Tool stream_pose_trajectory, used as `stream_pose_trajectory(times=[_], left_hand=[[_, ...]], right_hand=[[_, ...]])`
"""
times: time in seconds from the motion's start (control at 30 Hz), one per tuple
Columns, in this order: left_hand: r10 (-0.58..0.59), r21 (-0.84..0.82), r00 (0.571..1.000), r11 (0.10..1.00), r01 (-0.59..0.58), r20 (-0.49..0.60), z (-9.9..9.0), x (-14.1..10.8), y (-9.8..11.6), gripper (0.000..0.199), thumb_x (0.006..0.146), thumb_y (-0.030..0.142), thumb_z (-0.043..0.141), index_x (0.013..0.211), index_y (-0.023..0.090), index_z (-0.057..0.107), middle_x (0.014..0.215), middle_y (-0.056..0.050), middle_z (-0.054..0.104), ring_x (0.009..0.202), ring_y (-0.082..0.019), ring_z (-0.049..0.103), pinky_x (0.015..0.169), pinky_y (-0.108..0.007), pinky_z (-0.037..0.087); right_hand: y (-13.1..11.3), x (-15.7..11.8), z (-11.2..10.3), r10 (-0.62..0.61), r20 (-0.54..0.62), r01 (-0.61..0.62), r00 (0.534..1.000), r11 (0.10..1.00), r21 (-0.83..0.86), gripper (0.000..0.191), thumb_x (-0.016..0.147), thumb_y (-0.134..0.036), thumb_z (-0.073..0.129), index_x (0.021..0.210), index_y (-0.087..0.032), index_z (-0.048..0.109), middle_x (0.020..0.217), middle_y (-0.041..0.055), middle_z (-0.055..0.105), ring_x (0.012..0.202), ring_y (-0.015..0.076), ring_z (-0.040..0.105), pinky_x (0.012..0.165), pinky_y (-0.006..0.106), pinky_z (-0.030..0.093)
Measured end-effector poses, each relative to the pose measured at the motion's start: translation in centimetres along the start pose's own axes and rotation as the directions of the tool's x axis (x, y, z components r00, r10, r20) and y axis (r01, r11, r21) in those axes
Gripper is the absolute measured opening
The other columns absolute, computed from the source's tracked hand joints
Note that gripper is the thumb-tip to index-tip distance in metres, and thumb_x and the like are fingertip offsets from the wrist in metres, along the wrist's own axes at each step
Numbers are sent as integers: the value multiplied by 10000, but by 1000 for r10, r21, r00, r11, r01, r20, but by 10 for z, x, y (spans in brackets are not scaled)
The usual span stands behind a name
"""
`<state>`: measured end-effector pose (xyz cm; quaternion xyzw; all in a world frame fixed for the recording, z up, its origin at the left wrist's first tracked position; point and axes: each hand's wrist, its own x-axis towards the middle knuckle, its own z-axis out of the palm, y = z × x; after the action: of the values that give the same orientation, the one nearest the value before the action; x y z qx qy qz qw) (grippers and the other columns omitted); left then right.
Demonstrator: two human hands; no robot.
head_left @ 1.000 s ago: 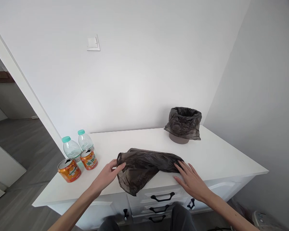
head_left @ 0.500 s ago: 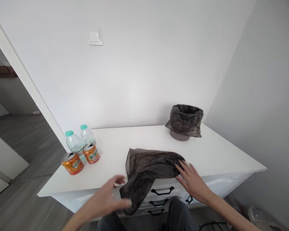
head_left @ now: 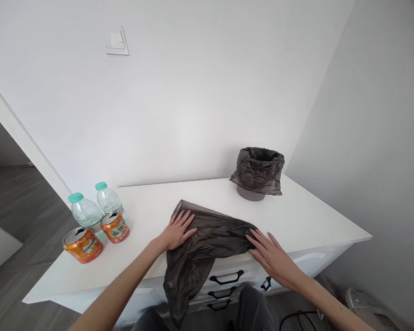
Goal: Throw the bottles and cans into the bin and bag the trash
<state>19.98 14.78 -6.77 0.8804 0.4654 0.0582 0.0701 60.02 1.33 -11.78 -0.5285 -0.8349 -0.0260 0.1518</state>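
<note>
A thin black plastic bag (head_left: 215,236) lies crumpled on the white countertop, and part of it hangs down over the front edge. My left hand (head_left: 176,231) rests flat on the bag's left end with its fingers spread. On the bag's right end lies my right hand (head_left: 271,254), its fingers stretched out too. Behind and to the right stands a small brownish bin (head_left: 250,194), lined with another black bag (head_left: 260,172) folded down over its rim.
Two orange soda cans, a nearer one (head_left: 83,246) and a farther one (head_left: 115,227), stand at the counter's left. Behind them are two clear bottles with teal caps, one left (head_left: 86,212) and one right (head_left: 108,200). Black-handled drawers (head_left: 227,278) sit below the counter (head_left: 152,197).
My left hand has come up from in front of the counter onto the bag's left end. The bag's hanging part now reaches lower. My right hand stays on the bag; the view has shifted slightly.
</note>
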Motion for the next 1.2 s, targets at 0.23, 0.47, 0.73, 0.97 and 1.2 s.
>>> stream_pose_trajectory(times=[0.23, 0.47, 0.73, 0.97, 1.2], left_hand=[[25, 60, 988, 998, -16, -153, -60, -4, 17, 588, 1059, 466, 348, 1574, 186, 398, 1656, -127, 379, 1584, -295, 211, 1291, -543, 189], [400, -27, 913, 916, -399, 78, -39, -137, 59, 1147, 766, 576, 789, 1661, 292, 130, 1717, -93, 222, 1570, -374, 225, 1270, -579, 253], [204, -189, 977, 958, -214, -68, -8, -149, 50, 788, 882, 137, 555, 1593, 404, 342, 1600, 8, 479, 1502, -271, 412, 1266, -508, 297], [-124, -604, 992, 791, 94, -7, -81, -129, 39, 341, 933, 355, 490, 1097, 221, 757, 1026, -27, 795, 1042, -294, 709, 932, -382, 572], [-514, -499, 731, 823, 272, -449, -114, -45, 26, 622, 957, 484, 503, 1477, 144, 472, 1431, -183, 607, 1369, -359, 526, 1133, -550, 427]], right_hand=[[-2, 13, -7, -22, -113, 22, 993, 1000, -9, 593, 1075, -441, 424, 1631, -277, 299, 1683, 78, 317, 1564, 280, 275, 1258, 577, 299], [-10, 14, -11, -163, -105, 171, 981, 983, 68, 602, 1072, -346, 450, 1641, -278, 268, 1684, 45, 322, 1557, 236, 298, 1261, 475, 350], [-8, 20, -7, -57, -111, 83, 992, 966, 246, 397, 1071, -342, 388, 1382, -285, 627, 1494, 74, 594, 1387, 271, 552, 1167, 539, 446], [-16, 23, -32, 168, -52, -135, 984, 911, 389, 348, 1049, -477, 423, 1053, -274, 705, 1065, 87, 738, 1042, 280, 679, 934, 442, 538], [-23, 51, -7, 349, 30, -346, 937, 909, 231, 309, 1048, -306, 348, 1042, -209, 642, 949, 105, 705, 970, 281, 666, 890, 390, 478]])
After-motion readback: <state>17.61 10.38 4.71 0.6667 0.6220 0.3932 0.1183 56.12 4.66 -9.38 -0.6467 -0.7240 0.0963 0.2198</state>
